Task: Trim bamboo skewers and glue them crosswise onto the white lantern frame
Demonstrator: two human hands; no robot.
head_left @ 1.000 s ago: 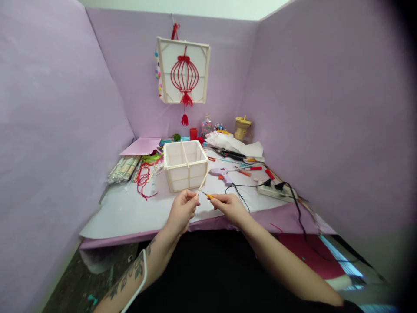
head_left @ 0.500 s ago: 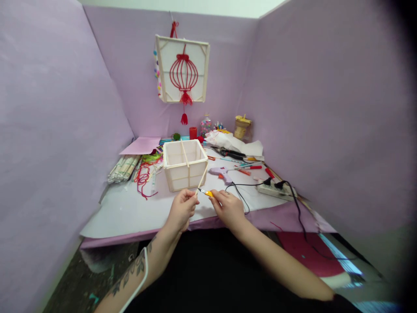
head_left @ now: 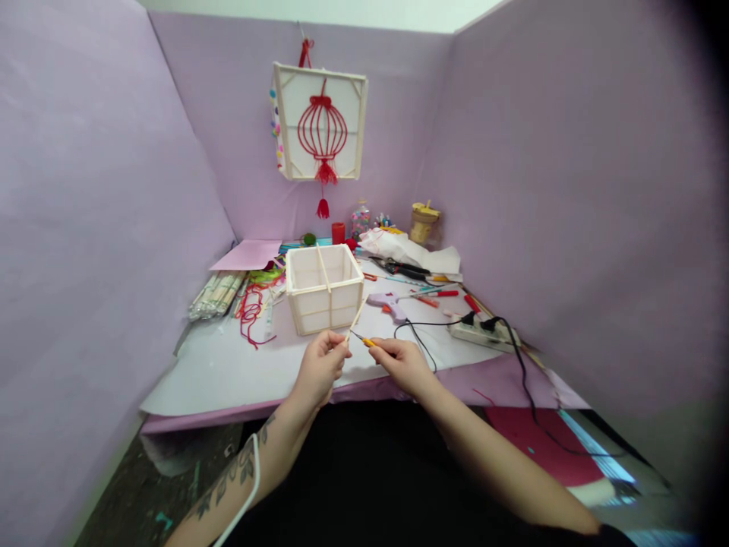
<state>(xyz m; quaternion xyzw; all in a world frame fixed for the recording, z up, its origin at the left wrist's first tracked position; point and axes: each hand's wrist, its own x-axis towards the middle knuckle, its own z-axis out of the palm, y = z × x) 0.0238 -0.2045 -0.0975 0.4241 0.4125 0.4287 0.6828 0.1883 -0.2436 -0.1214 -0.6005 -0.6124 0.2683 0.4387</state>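
My left hand (head_left: 324,365) pinches the lower end of a thin wooden stick (head_left: 358,315), which slants up to the right. In my right hand (head_left: 405,365) is a yellow utility knife (head_left: 369,343), its blade tip close to the stick; whether they touch I cannot tell. Just beyond my hands stands a white box-shaped lantern frame (head_left: 326,292) with wooden edges, open at the top, a stick lying across its opening. To its right a lilac hot glue gun (head_left: 387,304) lies on the table.
A finished-looking lantern (head_left: 322,125) with a red design hangs at the back. Left are wrapped sticks (head_left: 216,295) and red yarn (head_left: 249,311). Right are pliers (head_left: 407,268), a power strip (head_left: 484,332) with black cords and a lidded cup (head_left: 423,222). Purple walls enclose three sides.
The knife has turned so its blade shows thin and edge-on, and my right hand has shifted slightly to the right. My left hand still holds the stick, moved slightly right.
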